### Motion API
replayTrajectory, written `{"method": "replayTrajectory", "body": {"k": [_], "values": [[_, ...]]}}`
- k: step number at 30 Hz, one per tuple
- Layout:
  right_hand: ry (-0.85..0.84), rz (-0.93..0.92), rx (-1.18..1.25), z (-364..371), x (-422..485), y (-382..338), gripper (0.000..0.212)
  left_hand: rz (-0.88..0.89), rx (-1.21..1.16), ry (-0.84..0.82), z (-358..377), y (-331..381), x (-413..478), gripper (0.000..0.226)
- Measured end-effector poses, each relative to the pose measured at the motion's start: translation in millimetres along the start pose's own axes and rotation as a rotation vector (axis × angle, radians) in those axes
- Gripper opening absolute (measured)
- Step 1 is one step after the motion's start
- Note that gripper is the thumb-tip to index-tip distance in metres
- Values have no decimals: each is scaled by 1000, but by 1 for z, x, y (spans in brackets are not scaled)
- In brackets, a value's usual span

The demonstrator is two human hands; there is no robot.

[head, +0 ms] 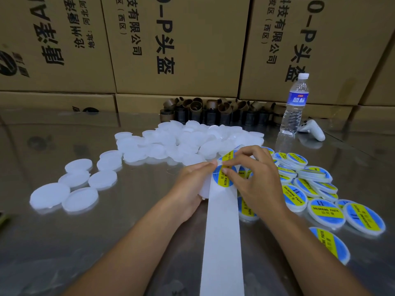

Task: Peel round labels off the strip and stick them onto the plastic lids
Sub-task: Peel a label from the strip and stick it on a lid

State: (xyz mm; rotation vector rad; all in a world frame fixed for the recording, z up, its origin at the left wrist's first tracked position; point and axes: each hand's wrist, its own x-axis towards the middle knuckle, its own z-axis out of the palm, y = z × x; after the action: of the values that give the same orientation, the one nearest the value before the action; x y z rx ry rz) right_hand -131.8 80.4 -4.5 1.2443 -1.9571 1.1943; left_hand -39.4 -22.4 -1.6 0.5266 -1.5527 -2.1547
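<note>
Round label point(222, 180), glossy blue with a yellow band printed SOLDERING PASTE, sits at the top of the strip point(222, 231), a long, smooth, matte white ribbon of backing paper that runs from the bottom of the view up to the two hands at the centre. The hands are together over it. The left hand point(192, 184) has its fingers curled round the strip's left edge, fingertips meeting the paper at the label's upper rim; some white plastic shows beneath its palm, though what it is cannot be told. The right hand point(254, 180) pinches the label's upper edge between thumb and bent forefinger, the other fingers arched above.

Bare lids point(171, 144), milky translucent plastic discs with shallow rims, lie heaped behind the hands and scattered singly to the left. Labelled lids point(324, 208), each topped with the same blue and yellow circle, overlap in a loose pile to the right. All rest on a table point(106, 242) of shiny, reflective metal. At the back stand short brown cardboard cores point(213, 110), a clear ribbed water bottle point(295, 105) with a blue wrapper, a white controller point(312, 129) just beside it, and a wall of printed corrugated boxes point(181, 39).
</note>
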Motion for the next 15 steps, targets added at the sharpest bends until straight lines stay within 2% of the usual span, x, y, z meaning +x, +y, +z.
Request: {"method": "replayTrajectory", "body": {"k": [4, 6, 8, 11, 15], "values": [[-44, 16, 43, 0, -2, -6, 9, 1, 18, 42, -1, 1, 0, 28], [-95, 103, 130, -2, -3, -12, 11, -3, 50, 69, -2, 1, 1, 26], [-103, 226, 240, -3, -3, -16, 25, 8, 95, 95, -3, 0, 1, 24], [-31, 439, 495, -6, 2, -19, 45, 39, 152, 146, -2, -3, 2, 23], [157, 702, 713, -13, 12, -14, 53, 91, 199, 224, -2, -5, 2, 14]]}}
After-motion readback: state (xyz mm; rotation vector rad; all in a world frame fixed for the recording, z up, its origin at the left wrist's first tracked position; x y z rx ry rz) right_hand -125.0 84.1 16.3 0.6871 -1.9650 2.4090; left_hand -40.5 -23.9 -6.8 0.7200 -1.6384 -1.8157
